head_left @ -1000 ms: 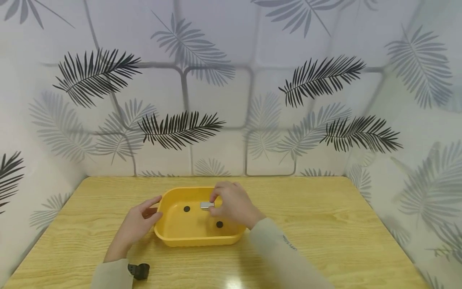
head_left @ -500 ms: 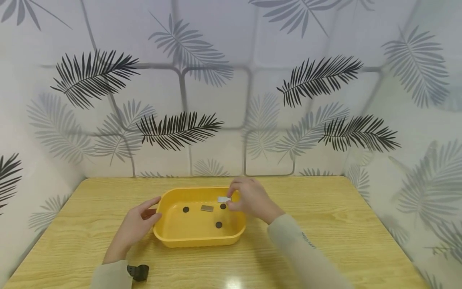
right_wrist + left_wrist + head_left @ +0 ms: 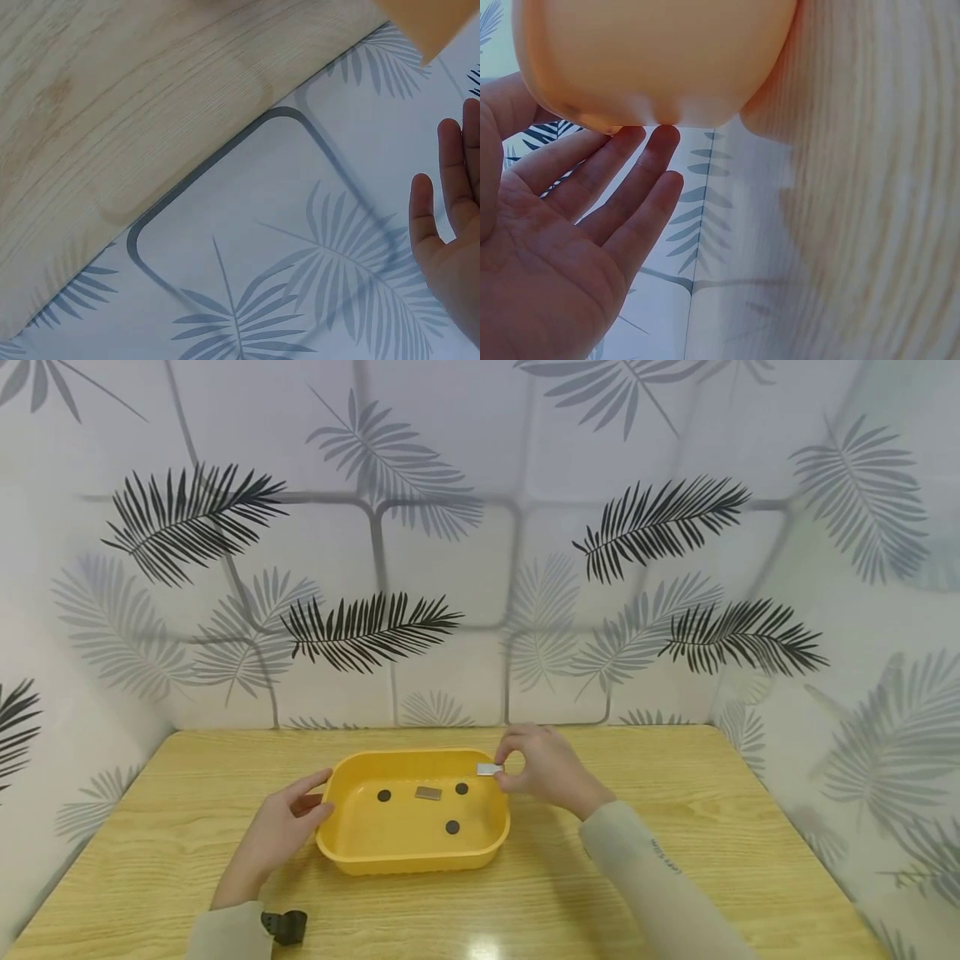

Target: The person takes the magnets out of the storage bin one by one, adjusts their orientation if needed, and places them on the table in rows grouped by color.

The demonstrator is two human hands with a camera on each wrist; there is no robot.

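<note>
On the table stands a yellow plastic tray [image 3: 408, 865]. Two fingertips and the thumb of my left hand [image 3: 279, 827] touch its left end from outside; in the left wrist view the fingers are fairly straight against the tray wall [image 3: 660, 60]. Between thumb and index finger my right hand [image 3: 551, 772] pinches a small flat silver rectangular piece [image 3: 489, 770], over the tray's back right part. Inside the tray lie a small grey-brown rectangular bar [image 3: 428, 793] and three black discs [image 3: 384, 796]. The right wrist view catches only part of the right hand [image 3: 457, 217], without the piece.
The wood-grain table [image 3: 660, 827] extends on both sides of the tray. A leaf-patterned wall covering [image 3: 480, 677] rises directly behind and beside it. A small black strap-like device [image 3: 287, 927] sits at the left sleeve.
My right hand has carried the silver piece rightward and slightly back across the tray, uncovering the grey-brown bar and a third disc. My left hand has stayed at the tray's left end.
</note>
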